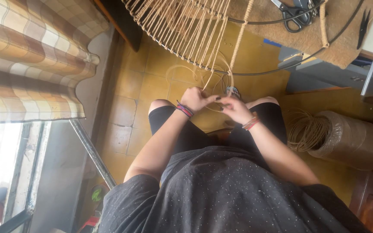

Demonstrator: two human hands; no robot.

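My left hand [196, 99] and my right hand [236, 108] meet over my knees, both pinching thin tan cord [219, 96]. The cord runs up to a woven panel of many tan strands [182, 30] stretched on a dark metal hoop [255, 72]. Loose loops of the same cord hang below the hoop, just above my hands. Coloured bracelets sit on both wrists. I am seated, in black shorts and a black speckled top.
A big wrapped roll of tan cord [342, 138] lies on the yellow tiled floor at my right. Scissors [298, 15] and pliers [362, 26] rest on a brown mat on a table above. A checked curtain [26, 56] and window frame stand at left.
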